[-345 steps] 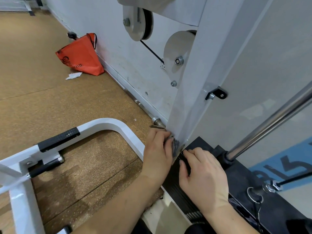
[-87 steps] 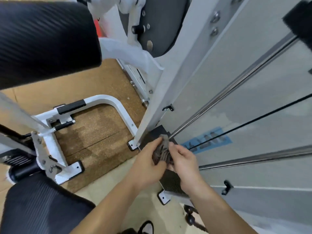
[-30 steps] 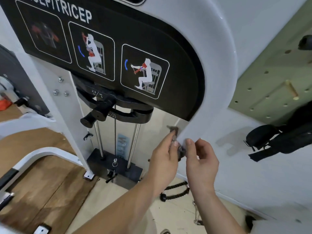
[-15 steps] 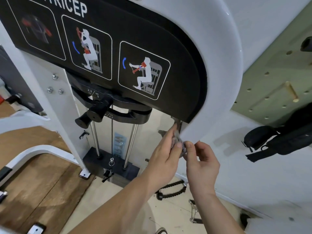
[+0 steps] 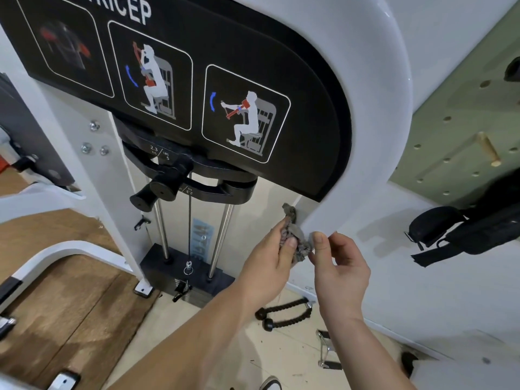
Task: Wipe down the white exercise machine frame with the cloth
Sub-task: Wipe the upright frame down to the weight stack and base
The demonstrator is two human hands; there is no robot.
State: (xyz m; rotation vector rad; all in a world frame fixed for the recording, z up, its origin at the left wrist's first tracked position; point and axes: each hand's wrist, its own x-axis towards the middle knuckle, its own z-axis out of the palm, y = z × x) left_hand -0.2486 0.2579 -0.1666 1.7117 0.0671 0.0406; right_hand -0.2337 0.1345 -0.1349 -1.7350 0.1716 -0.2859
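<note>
Left grip [image 5: 268, 258] holds cloth [image 5: 298, 245] | right grip [image 5: 339, 261] pinches it (touching frame [image 5: 368, 130])

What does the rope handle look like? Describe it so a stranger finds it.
Start at the black weight stack under the white frame. On the floor right of it lies the rope handle: black, braided, knob-ended, unlike the metal handle nearby.

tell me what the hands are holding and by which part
The grey cloth. The left hand grips its bunched middle; the right hand appears to pinch its right end, at the edge of the white frame.
</note>
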